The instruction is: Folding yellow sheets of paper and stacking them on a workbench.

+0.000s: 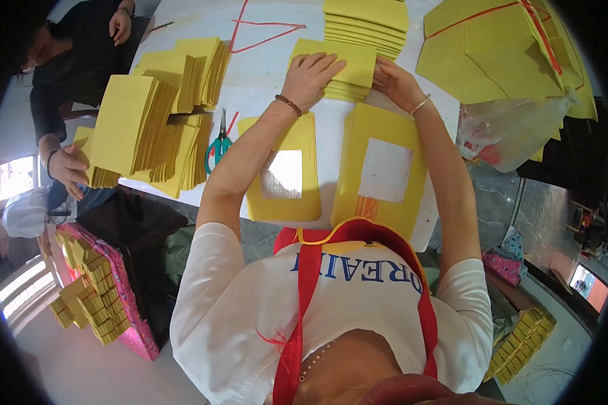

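My left hand [311, 77] lies palm down on a small stack of folded yellow papers [348, 64] on the white table [270, 67]. My right hand [395, 81] grips the right edge of that same stack. Nearer to me lie two piles of yellow sheets with a silver square in the middle, one on the left [284, 175] and one on the right [385, 169]. A bead bracelet is on my left wrist, a thin bangle on my right.
Tall stacks of yellow paper [148, 121] fill the table's left, with green-handled scissors [219, 143] beside them. More stacks [368, 23] and a string-tied bundle [500, 50] sit at the back. Another person's hand [67, 169] touches the left stacks. A plastic bag [513, 128] lies right.
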`<state>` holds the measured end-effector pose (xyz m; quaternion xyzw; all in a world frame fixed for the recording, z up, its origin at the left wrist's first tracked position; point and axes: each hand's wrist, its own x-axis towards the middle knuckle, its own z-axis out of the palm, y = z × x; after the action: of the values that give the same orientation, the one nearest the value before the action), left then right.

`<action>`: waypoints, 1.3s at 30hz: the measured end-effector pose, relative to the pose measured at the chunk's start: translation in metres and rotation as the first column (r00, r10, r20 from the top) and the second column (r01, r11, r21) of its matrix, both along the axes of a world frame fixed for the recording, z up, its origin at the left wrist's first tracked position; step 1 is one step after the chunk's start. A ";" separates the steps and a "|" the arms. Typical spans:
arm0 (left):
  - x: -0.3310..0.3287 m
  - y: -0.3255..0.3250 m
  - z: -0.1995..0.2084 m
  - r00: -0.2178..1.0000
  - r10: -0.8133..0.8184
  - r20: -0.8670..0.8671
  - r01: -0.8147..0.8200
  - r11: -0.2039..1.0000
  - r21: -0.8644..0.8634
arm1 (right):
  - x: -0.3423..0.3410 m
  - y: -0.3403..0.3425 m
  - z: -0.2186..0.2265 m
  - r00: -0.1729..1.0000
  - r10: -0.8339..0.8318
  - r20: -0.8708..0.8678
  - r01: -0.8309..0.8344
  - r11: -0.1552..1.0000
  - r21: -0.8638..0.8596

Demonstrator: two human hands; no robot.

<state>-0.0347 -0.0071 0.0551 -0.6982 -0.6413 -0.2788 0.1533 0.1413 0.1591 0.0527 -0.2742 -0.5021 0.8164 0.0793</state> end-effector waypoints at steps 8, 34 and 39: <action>-0.005 0.003 -0.007 0.998 -0.051 -0.037 0.036 0.939 -0.342 | -0.015 -0.005 0.005 0.919 -0.147 0.365 0.045 0.960 0.275; -0.036 -0.013 -0.005 -0.145 0.242 0.959 0.283 0.939 -0.194 | -0.004 0.005 0.004 0.937 0.139 0.321 -0.233 0.933 0.275; -0.029 -0.009 0.003 -0.128 -0.014 0.992 0.287 0.957 0.050 | 0.007 0.012 0.002 0.988 0.120 0.098 -0.141 0.956 0.256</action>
<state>-0.0633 -0.0159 0.0585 -0.3372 -0.4785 -0.6592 -0.4720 0.1484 0.1707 0.0551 -0.2608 -0.6253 0.7344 0.0401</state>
